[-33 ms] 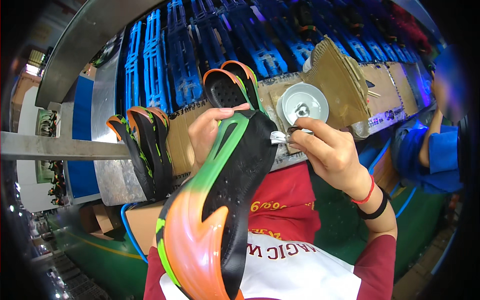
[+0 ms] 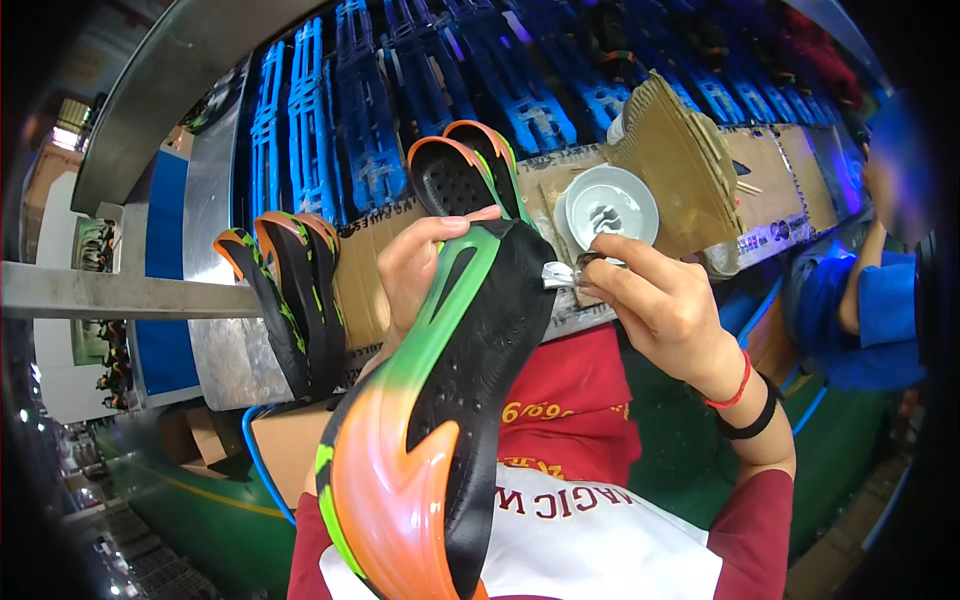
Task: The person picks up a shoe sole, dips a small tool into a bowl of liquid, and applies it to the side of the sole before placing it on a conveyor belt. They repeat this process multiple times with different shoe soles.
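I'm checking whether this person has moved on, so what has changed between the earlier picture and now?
Very little: the orange end of the shoe seems a touch farther right, and the pattern inside the white bowl looks slightly different. Nothing was taken hold of or let go. The left hand still holds the shoe, the right hand still the small white-tipped tool at the shoe's edge.

– What sort of place is this?
– A factory workshop, I'd say, probably for footwear. The held shoe has near-matching shoes standing in groups on the metal tabletop, partly covered with cardboard.
– Anything beyond the shoes?
– Long rows of blue slatted racks behind, a bare metal beam, a green floor with a yellow line, and another person's blue sleeve at right.
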`<state>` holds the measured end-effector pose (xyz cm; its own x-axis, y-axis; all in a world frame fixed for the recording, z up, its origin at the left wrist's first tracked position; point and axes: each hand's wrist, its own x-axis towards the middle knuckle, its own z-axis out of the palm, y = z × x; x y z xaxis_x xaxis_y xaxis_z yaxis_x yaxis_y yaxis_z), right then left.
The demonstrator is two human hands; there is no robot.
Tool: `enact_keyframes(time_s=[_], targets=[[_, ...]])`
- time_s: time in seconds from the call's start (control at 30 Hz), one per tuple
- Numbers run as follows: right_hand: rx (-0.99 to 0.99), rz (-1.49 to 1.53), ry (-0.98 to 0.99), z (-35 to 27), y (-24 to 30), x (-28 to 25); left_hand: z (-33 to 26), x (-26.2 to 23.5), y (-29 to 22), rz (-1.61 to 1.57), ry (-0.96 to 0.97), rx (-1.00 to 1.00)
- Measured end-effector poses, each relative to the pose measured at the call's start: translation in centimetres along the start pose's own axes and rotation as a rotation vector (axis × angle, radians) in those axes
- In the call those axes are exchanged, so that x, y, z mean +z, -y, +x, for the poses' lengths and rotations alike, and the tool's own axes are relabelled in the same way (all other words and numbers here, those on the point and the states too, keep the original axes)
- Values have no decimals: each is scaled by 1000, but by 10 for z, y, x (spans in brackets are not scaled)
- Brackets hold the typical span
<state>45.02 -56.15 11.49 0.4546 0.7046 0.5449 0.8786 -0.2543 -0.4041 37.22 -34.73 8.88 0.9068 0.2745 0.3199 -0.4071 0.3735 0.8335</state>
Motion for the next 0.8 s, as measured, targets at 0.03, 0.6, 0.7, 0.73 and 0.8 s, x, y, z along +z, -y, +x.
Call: enact_keyframes(time_s=[0.03,0.6,0.7,0.73,0.8], targets=[[16,50,-5,0,0,1,3,-5,-2,-137,69,-50],[172,417,103,5,5,-6,-7,-35,31,346,197,328],[177,477,105,7,6,-6,-7,-36,32,437,210,378],[188,489,106,7,5,-5,-7,-36,33,468,214,395],[199,502,107,7,5,-4,-7,-37,34,528,224,428]])
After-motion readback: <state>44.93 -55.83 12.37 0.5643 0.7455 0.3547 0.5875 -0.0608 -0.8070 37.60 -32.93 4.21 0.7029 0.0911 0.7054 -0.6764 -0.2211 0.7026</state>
